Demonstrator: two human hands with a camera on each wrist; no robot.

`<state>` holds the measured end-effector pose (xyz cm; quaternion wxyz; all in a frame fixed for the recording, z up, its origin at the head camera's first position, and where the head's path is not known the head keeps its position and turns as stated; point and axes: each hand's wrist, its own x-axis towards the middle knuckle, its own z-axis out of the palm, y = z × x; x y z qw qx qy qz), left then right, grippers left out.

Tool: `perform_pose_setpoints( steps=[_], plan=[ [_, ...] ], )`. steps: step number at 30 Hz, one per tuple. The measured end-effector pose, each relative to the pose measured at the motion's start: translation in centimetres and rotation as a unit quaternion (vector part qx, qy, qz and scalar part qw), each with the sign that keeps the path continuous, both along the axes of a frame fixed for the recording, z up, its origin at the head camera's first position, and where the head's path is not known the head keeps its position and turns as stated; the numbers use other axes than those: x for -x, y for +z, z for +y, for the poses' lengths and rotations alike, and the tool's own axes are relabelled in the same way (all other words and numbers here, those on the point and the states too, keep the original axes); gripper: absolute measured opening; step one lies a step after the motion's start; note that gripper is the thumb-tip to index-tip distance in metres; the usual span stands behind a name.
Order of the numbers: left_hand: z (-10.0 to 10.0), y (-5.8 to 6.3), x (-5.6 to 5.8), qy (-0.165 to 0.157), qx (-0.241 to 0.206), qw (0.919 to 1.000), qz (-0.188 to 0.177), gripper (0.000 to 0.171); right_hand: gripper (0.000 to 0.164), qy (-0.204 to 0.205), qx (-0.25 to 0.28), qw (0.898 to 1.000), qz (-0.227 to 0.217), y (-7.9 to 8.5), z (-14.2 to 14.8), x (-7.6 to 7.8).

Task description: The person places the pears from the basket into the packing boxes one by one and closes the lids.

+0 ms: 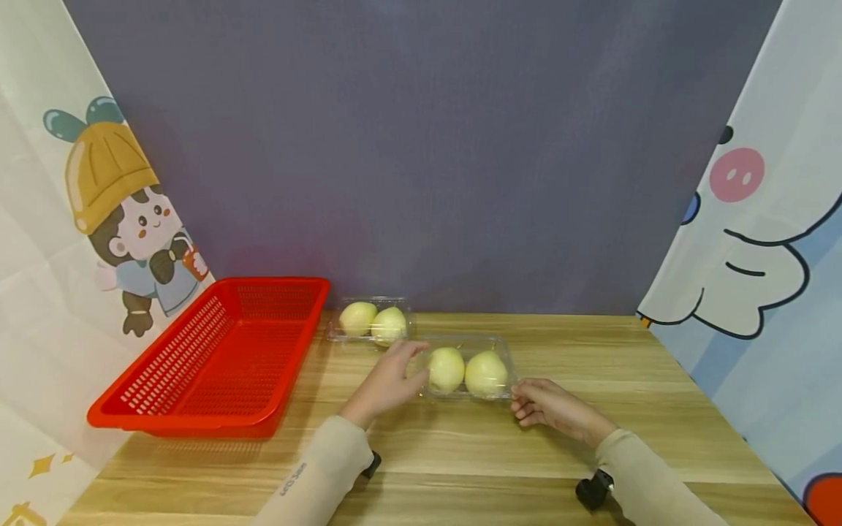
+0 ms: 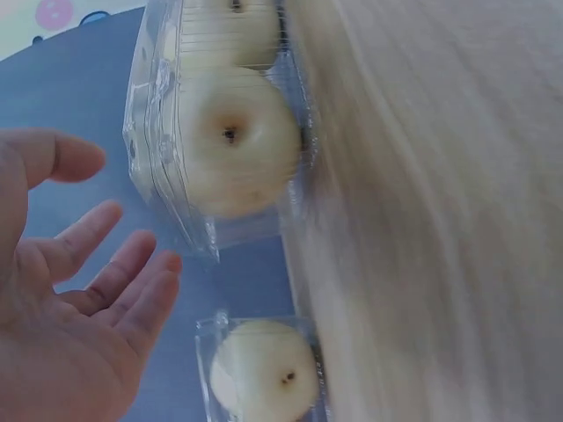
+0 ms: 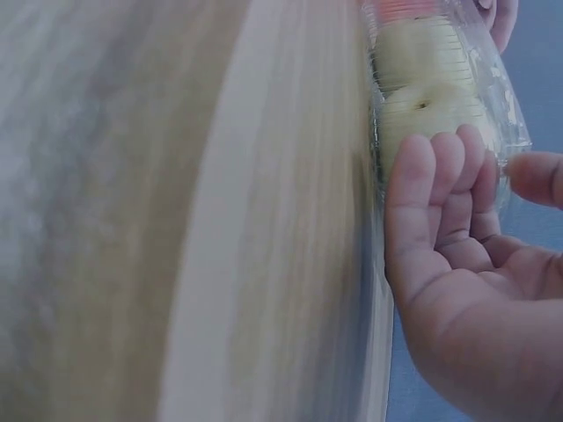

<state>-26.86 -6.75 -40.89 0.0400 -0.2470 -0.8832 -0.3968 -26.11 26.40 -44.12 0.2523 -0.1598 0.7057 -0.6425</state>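
A clear plastic clamshell box with two pale yellow pears sits on the table, between both hands. At its right front corner, my right hand pinches the rim between thumb and curled fingers, as the right wrist view shows with the thumb close to the corner. My left hand is beside the box's left end, its fingers spread and apart from the plastic in the left wrist view. Behind and to the left stands a second clear box, also holding two pears.
A red perforated plastic basket stands on the left of the wooden table. A grey-purple backdrop rises behind the table, with printed cloth panels on both sides.
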Motion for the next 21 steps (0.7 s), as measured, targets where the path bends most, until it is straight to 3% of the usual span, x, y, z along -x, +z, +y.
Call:
perform_pose_setpoints(
  steps=[7,21],
  plan=[
    [1.4,0.5,0.0,-0.021,0.036,0.9988,-0.026,0.056,0.022,0.000,0.001,1.000,-0.003,0.0,0.0,0.0],
    [2.4,0.7,0.3,-0.003,0.073,0.9970,-0.028,0.062,0.023,-0.003,0.003,1.000,-0.006,0.0,-0.1,0.1]
  ],
)
